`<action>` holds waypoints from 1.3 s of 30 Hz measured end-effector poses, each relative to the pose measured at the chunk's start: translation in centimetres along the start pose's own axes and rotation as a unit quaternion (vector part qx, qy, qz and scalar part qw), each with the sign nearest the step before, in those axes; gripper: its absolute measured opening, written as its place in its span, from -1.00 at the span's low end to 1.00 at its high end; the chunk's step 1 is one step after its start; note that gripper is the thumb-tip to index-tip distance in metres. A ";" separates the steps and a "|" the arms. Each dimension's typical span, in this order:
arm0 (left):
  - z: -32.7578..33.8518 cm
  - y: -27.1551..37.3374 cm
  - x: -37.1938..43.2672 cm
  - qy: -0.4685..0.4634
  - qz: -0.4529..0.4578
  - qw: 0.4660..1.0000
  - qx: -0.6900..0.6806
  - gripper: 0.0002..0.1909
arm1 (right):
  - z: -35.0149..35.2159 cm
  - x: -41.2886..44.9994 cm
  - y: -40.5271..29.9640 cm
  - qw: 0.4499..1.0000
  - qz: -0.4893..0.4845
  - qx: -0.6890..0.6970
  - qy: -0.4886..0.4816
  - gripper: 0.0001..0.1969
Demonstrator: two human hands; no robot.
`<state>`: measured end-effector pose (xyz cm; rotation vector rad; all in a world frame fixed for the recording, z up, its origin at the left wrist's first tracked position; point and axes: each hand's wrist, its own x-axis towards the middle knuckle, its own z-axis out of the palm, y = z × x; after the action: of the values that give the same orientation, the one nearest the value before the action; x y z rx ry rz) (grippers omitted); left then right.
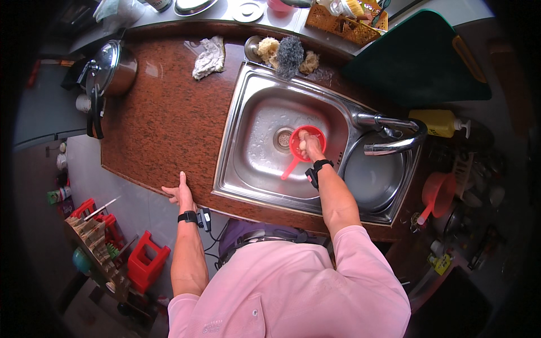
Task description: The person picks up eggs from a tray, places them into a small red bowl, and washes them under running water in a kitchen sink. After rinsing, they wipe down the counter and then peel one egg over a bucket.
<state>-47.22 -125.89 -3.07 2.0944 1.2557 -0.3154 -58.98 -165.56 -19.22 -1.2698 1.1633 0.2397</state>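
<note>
My right hand (pixel 312 147) is inside a red plastic scoop (pixel 290 168) with a straight handle. Pale rounded things (pixel 302 134) show at its fingertips; whether the fingers grip them is too small to make out. The scoop is in the steel sink basin (pixel 264 126), beside the drain strainer (pixel 283 139). At the front edge of the brown stone countertop (pixel 165 126), my left hand (pixel 181 193) has its fingers spread and holds nothing.
A chrome faucet (pixel 391 148) arches over a round metal basin (pixel 372 177) of cloudy water. Scrubbing pads (pixel 290 57) and a crumpled cloth (pixel 210 58) lie behind the sink. A pressure cooker (pixel 120 69) stands left; another red scoop (pixel 437 194) is at right.
</note>
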 end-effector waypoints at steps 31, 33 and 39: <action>0.5 0.3 0.1 0.009 0.009 1.000 0.017 0.18 | 0.2 -0.7 -2.9 0.826 -0.113 -0.507 -0.218 -0.64; 0.5 0.2 0.2 0.011 0.012 1.000 0.014 0.18 | -0.1 -0.6 -2.0 0.830 -0.123 -0.509 -0.189 -0.66; 0.8 0.3 0.5 0.014 0.010 1.000 0.024 0.19 | -2.1 -0.9 -1.2 0.988 0.070 0.105 -0.084 -0.80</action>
<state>-46.60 -126.17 -3.83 2.1566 1.2548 -0.3108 -59.65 -167.29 -17.50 -0.9659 1.1022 0.3137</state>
